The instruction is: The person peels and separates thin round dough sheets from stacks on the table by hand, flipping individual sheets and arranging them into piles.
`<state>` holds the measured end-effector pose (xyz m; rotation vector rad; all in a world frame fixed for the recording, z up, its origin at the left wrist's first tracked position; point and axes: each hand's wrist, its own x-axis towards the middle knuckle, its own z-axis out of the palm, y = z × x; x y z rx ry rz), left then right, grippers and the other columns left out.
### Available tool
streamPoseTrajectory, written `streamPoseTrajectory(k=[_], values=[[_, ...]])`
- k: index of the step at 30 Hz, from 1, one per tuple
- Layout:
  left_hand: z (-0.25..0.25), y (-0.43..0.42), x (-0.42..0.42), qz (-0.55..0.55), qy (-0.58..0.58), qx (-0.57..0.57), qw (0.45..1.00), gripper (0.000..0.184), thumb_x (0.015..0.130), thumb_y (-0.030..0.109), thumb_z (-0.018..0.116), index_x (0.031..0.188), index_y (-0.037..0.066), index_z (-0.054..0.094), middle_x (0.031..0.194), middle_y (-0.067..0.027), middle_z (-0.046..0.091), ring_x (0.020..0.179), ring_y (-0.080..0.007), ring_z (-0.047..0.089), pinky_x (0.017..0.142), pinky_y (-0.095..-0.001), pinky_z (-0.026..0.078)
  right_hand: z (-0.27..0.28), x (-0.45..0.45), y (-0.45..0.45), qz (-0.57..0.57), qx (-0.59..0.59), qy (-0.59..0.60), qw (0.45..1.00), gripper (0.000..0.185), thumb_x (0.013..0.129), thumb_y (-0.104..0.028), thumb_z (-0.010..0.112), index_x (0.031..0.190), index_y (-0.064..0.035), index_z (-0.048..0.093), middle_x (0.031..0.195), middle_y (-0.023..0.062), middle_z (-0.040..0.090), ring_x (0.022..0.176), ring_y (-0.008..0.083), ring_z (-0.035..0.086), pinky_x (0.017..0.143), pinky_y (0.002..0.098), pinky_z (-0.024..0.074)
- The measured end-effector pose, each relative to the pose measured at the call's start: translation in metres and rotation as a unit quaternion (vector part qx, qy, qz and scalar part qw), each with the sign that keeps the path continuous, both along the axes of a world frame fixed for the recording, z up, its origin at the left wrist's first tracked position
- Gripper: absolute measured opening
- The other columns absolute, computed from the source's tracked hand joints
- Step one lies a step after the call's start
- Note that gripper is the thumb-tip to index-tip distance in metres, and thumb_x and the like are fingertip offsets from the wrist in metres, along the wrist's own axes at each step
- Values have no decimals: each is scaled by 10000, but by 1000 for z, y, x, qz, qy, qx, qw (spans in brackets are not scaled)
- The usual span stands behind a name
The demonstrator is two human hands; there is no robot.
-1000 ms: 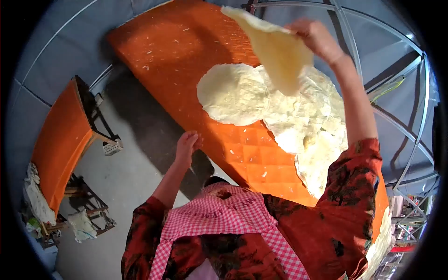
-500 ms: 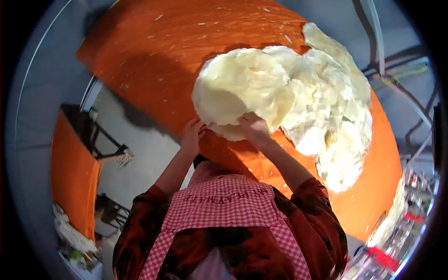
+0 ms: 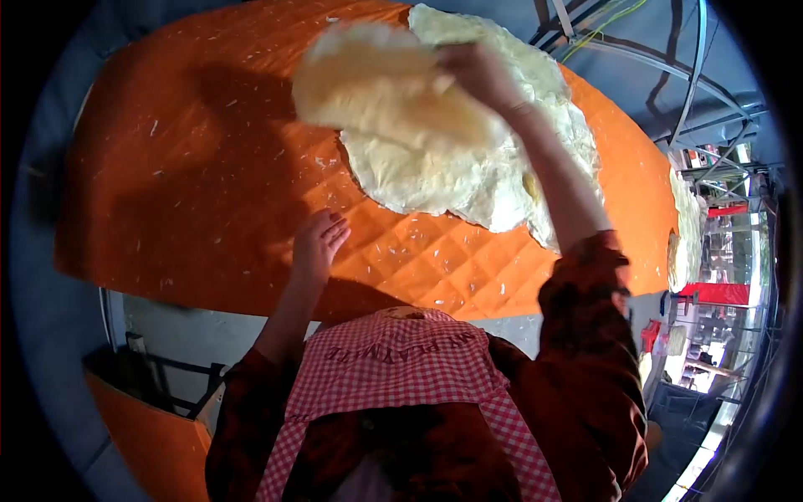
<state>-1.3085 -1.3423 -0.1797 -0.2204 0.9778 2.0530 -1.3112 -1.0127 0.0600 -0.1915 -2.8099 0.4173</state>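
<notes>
Your R hand (image 3: 475,74) has the thin flat sheet (image 3: 389,88) by its edge, fingers closed, sheet blurred above the orange bench (image 3: 201,176), partly over pale sheets (image 3: 443,180) lying there. Your L hand (image 3: 316,241) is empty, fingers loosely curled, nr bench's near edge.

I count my two bare hands (image 3: 316,238), one pale floppy raised sheet (image 3: 368,84), one pink-and-white checked cloth apron (image 3: 393,360), two orange cloth-covered tables (image 3: 192,176); overlapping pale sheets (image 3: 443,180), uncountable.
</notes>
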Motion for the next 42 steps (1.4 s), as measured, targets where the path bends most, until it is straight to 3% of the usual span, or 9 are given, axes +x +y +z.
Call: streamPoseTrajectory(k=[5, 11, 13, 20, 23, 27, 32, 37, 42], values=[[-36, 53, 6, -60, -93, 65, 992, 339, 951, 153, 433, 1210, -63, 400, 1256, -214, 459, 1209, -346, 439, 1033, -455, 380, 46, 33, -24, 48, 208, 147, 966, 239, 735, -18, 520, 856, -136, 690, 797, 115, 668, 694, 292, 640, 610, 366, 510], [-13, 112, 13, -59, -119, -91, 987, 395, 848, 200, 585, 1167, -2, 472, 1205, -143, 514, 1096, -274, 508, 972, -422, 403, -155, 101, -9, 90, 43, 61, 993, 223, 748, 47, 504, 906, -34, 639, 911, 126, 653, 851, 284, 630, 714, 362, 522], [-23, 117, 19, -54, -124, -59, 989, 370, 861, 225, 563, 1162, 25, 485, 1142, -120, 559, 1070, -257, 521, 955, -426, 410, -227, 131, -14, 66, 95, -106, 988, 556, 722, -157, 634, 1249, -52, 489, 1276, 157, 480, 1171, 328, 459, 926, 426, 426], [29, 150, 29, -66, -89, 187, 976, 419, 943, 244, 417, 1269, -18, 415, 1296, -171, 473, 1199, -313, 463, 1045, -451, 374, -234, 107, 22, -85, 60, 108, 989, 278, 770, -154, 577, 1008, -24, 635, 1032, 183, 624, 890, 348, 616, 726, 453, 491], [30, 168, 50, -8, -25, -12, 1000, 331, 911, 187, 517, 1162, -26, 479, 1243, -199, 506, 1180, -334, 480, 1023, -475, 389, -134, 57, 117, -36, 26, -18, 999, 148, 758, -190, 580, 762, -74, 671, 736, 179, 638, 670, 364, 617, 618, 455, 492], [4, 184, 121, -56, -167, -136, 975, 298, 876, 223, 552, 1059, -6, 497, 1139, -213, 553, 1096, -348, 540, 932, -479, 463, -5, 130, 132, 97, 119, 74, 985, 231, 707, -32, 546, 898, -94, 660, 780, 134, 652, 740, 315, 637, 616, 400, 507], [-9, 228, 182, -35, -181, -23, 983, 370, 882, 223, 506, 1173, 4, 438, 1250, -204, 477, 1168, -353, 469, 1023, -505, 366, -126, 233, 141, 129, 153, 154, 968, 188, 731, -132, 558, 893, -65, 626, 943, 55, 619, 867, 228, 606, 691, 352, 491], [-5, 250, 195, -5, -136, 81, 987, 474, 846, 184, 482, 1285, 27, 393, 1258, -142, 488, 1165, -303, 471, 1028, -491, 373, -236, 304, 113, 91, 120, -70, 986, 728, 759, -334, 601, 1362, -30, 332, 1392, 194, 344, 1291, 364, 307, 976, 575, 302], [34, 273, 199, 22, -139, 168, 976, 542, 840, 180, 452, 1312, -57, 330, 1353, -212, 404, 1312, -355, 323, 1116, -513, 239, -221, 288, 109, -23, 35, 74, 996, 475, 762, -146, 554, 1214, -19, 486, 1220, 177, 519, 1154, 313, 486, 938, 481, 383]])
